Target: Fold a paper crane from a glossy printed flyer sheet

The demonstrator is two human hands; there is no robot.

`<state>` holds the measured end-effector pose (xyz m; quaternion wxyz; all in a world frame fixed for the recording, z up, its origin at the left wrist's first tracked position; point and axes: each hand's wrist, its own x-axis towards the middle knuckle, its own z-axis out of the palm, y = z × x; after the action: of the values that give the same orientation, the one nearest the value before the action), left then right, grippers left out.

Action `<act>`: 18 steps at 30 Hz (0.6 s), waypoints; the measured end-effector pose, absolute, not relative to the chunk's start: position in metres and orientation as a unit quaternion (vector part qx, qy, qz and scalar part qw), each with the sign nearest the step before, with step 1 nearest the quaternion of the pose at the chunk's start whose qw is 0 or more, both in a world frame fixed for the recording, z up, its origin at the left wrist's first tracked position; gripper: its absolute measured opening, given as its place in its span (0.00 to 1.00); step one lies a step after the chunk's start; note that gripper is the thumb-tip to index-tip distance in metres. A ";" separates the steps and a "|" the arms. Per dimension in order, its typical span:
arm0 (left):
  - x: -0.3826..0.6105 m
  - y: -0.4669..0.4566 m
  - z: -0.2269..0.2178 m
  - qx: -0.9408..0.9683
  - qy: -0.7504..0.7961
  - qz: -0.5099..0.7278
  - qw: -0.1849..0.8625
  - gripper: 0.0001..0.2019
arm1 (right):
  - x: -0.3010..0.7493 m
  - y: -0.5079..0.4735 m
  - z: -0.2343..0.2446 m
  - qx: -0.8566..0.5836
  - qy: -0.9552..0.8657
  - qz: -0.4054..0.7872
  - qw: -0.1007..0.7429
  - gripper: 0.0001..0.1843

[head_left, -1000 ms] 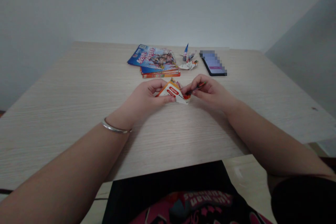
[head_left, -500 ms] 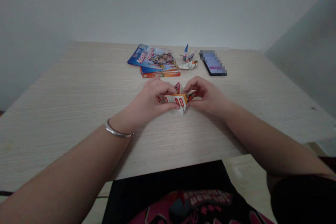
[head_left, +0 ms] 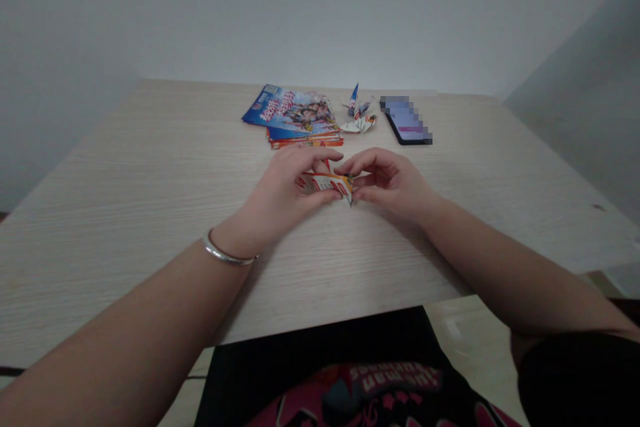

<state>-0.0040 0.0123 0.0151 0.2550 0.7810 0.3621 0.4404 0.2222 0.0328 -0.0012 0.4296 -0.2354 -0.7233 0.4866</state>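
Head view: two bare hands meet around one small piece of folded paper [head_left: 323,184], held low over the middle of a pale, wood-grained counter [head_left: 150,180]. The left hand [head_left: 280,192] is clamped on the paper's left part, its thumb along the near face and its index finger arched above the upper edge. The right hand [head_left: 400,185] has its thumb and curled fingers closed on the paper's right end; the exact placing of those fingertips is partly hidden. The paper shows white and orange with red printed labels, its right end narrows to a point facing down, and a red part stands up behind it, between the hands. Whether its underside touches the counter, I cannot tell.

A silvery bracelet [head_left: 227,255] circles the left wrist. Beyond the left hand lies a stack of printed leaflets [head_left: 295,113], blue ones uppermost and orange edges beneath. Just right of the stack sit folded paper figures [head_left: 359,125], one part white and crumpled, another a blue upright point. Farther right lies a dark phone [head_left: 407,121], its display lit and partly pixelated. A plain wall [head_left: 320,13] rises behind the counter. At the near edge are a black sleeve [head_left: 575,377] and dark clothing with a pink print [head_left: 345,393].
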 end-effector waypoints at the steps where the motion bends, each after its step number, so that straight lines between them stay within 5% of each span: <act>1: -0.004 0.013 0.016 0.788 0.362 0.437 0.238 0.18 | 0.221 0.032 -0.001 -0.242 -0.721 0.485 0.432 0.19; 7: -0.003 0.015 0.015 0.804 0.361 0.430 0.196 0.12 | 0.214 0.025 -0.001 -0.283 -0.734 0.424 0.449 0.16; 14: -0.003 0.017 0.009 0.820 0.340 0.442 0.128 0.12 | 0.209 0.021 0.004 -0.272 -0.795 0.251 0.481 0.01; 18: -0.004 0.017 0.009 0.827 0.324 0.450 0.093 0.08 | 0.208 0.024 0.005 -0.279 -0.810 0.147 0.494 0.05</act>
<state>-0.0044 0.0172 0.0087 0.0927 0.8273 0.3240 0.4495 0.2084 0.0242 0.0047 0.4938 -0.2792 -0.8104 0.1467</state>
